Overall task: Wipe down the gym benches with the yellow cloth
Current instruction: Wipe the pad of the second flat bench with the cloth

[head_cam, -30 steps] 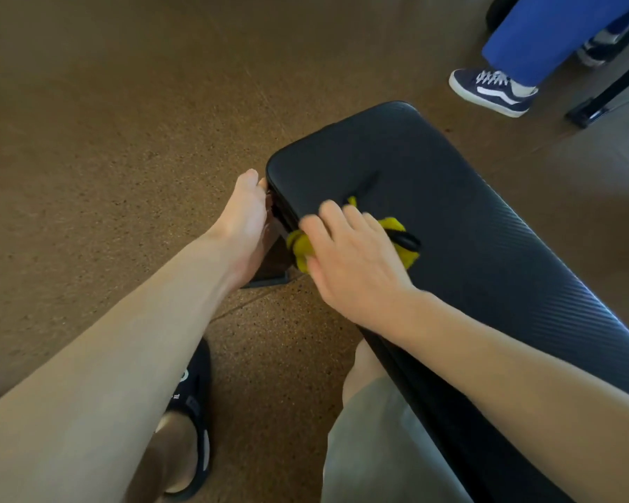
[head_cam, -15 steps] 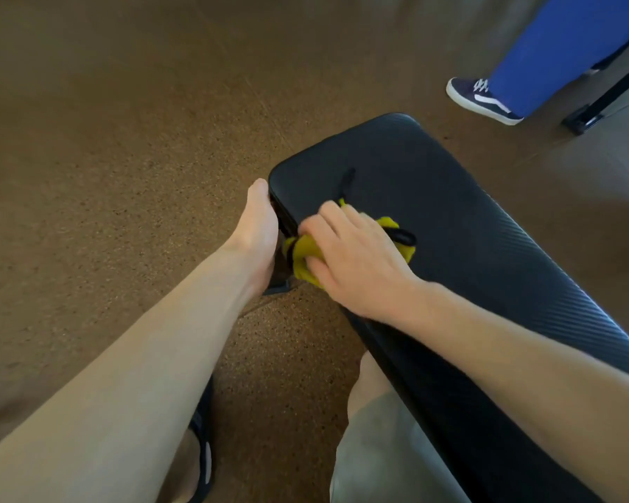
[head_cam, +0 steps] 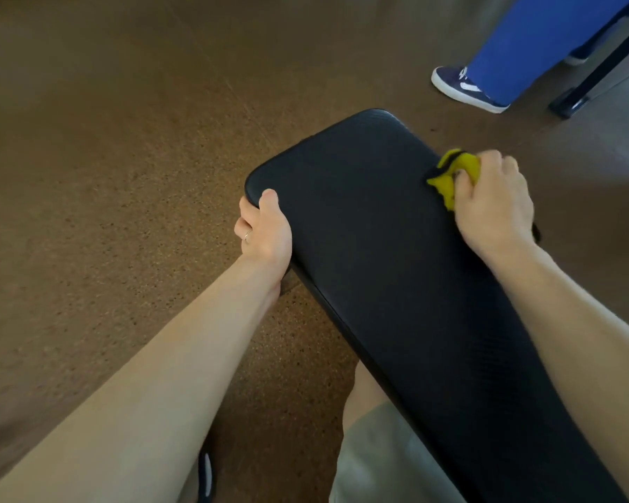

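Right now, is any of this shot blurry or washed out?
Head view: the hands, the cloth and the bench are fairly sharp; the top edge is soft, with the blue trousers and the shoe slightly smeared; the wide lens bends the forearms outward; light is dim and warm, with no glare on the pad.

You stand on a brown speckled floor (head_cam: pixel 124 176) that takes soft light. At your upper right, a bystander's blue trouser leg (head_cam: pixel 545 34) and navy sneaker (head_cam: pixel 465 89) stand near a black metal frame foot (head_cam: pixel 574 99).
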### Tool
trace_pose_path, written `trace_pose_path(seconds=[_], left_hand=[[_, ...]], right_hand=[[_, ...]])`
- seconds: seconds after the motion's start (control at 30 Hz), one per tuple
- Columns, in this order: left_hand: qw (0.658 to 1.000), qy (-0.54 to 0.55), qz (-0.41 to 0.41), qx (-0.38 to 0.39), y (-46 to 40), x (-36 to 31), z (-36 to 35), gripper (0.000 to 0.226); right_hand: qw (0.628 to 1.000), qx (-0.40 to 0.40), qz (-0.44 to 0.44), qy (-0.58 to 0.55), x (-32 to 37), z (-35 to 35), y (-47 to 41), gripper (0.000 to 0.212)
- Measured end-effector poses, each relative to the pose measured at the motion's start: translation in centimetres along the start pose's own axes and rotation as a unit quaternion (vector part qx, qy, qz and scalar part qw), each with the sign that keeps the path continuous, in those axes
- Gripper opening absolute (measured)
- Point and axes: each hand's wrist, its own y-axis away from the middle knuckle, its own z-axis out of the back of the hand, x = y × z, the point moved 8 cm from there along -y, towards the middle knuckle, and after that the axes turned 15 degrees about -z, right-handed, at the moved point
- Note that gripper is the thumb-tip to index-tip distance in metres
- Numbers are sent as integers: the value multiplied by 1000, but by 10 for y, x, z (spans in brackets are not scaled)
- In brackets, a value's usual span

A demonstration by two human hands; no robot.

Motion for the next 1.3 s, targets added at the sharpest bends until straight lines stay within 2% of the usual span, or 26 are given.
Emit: trace_pose_path(seconds=[0.13, 0.33, 0.5, 0.6, 0.77, 0.83, 0.93, 1.03, 1.2, 1.3], left_hand=[[1000, -9, 6, -8, -1, 1, 3, 60], [1000, 14, 11, 5, 3, 1, 2, 61], [1000, 14, -5, -2, -2, 3, 3, 61], [1000, 17, 2, 3, -1, 4, 3, 61], [1000, 26, 8, 16, -2, 4, 3, 60], [1000, 20, 7, 21, -2, 3, 3, 61], [999, 43, 9, 30, 0, 1, 1, 59], [997, 55, 15, 46, -3, 5, 0, 59], [993, 85, 18, 74, -13, 13, 2, 68], [988, 96, 28, 114, -39, 48, -4, 111]], right_hand=[[998, -37, -15, 42, 7, -2, 9, 37], [999, 3, 23, 29, 52, -14, -22, 40], [993, -15, 112, 17, 16, 5, 65, 32], [991, -5, 133, 10, 12, 5, 71, 30], [997, -45, 60, 20, 54, -12, -10, 38], [999, -31, 18, 14, 78, -23, -38, 40], [1000, -6, 4, 22, 122, -37, -61, 42], [996, 28, 44, 70, 169, -50, -57, 47], [964, 88, 188, 165, 224, -71, -13, 48], [955, 93, 244, 139, 234, -70, 13, 45]])
